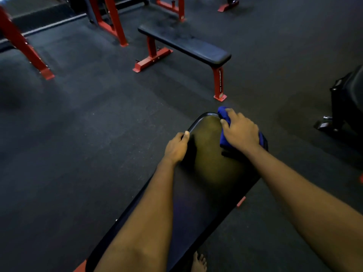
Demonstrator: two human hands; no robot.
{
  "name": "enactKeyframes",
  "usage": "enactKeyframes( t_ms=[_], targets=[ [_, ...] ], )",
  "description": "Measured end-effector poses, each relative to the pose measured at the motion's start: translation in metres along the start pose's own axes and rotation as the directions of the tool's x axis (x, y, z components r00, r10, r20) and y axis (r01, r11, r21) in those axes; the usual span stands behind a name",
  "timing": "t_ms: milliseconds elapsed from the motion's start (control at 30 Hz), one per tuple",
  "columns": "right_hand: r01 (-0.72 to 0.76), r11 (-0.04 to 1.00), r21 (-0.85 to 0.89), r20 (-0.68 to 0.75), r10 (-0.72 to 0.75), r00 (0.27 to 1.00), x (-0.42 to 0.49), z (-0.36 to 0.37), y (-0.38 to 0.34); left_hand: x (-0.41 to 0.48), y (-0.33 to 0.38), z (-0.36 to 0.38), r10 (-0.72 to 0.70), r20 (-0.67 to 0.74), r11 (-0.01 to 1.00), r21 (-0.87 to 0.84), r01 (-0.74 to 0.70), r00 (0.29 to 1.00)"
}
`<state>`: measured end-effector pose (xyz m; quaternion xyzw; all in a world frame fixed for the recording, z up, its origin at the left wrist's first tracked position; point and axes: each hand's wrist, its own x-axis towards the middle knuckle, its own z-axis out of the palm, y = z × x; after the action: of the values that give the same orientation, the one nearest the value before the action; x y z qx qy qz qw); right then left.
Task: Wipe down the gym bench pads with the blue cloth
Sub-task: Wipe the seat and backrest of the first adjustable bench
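Note:
A black padded gym bench pad (208, 173) runs from the bottom of the view up to its rounded far end. My right hand (240, 131) grips the bunched blue cloth (224, 138) and holds it against the pad's far right edge; blue folds stick out past the fingertips and under the palm. My left hand (176, 147) grips the pad's left edge near the far end, thumb on top and fingers curled under the rim. Both forearms lie over the pad and hide much of it.
A second flat bench (186, 44) with a black pad on red legs stands beyond, on dark rubber flooring. Red rack legs (25, 48) rise at the back left. Black equipment (347, 103) sits at the right edge. A bare foot (199, 262) shows beside the bench.

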<state>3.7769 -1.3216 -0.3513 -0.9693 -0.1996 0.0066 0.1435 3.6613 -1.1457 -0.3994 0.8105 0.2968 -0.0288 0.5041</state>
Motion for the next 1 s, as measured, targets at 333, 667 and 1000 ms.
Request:
enactKeyframes(
  t_ms=[333,667,1000],
  targets=[
    [0.061,0.994,0.091,0.295,-0.085,0.952,0.066,-0.006,-0.032,0.011,-0.009,0.000,0.017,0.022,0.997,0.070,-0.018,1.000],
    [-0.124,0.989,0.084,-0.054,0.129,0.990,-0.049,-0.002,0.048,-0.001,-0.011,0.007,0.052,0.016,0.996,0.067,-0.053,0.999],
    [-0.384,0.886,0.260,0.083,0.375,0.923,-0.024,-0.016,0.046,-0.003,-0.014,0.009,0.089,0.043,0.988,0.125,-0.094,0.995]
  ],
)
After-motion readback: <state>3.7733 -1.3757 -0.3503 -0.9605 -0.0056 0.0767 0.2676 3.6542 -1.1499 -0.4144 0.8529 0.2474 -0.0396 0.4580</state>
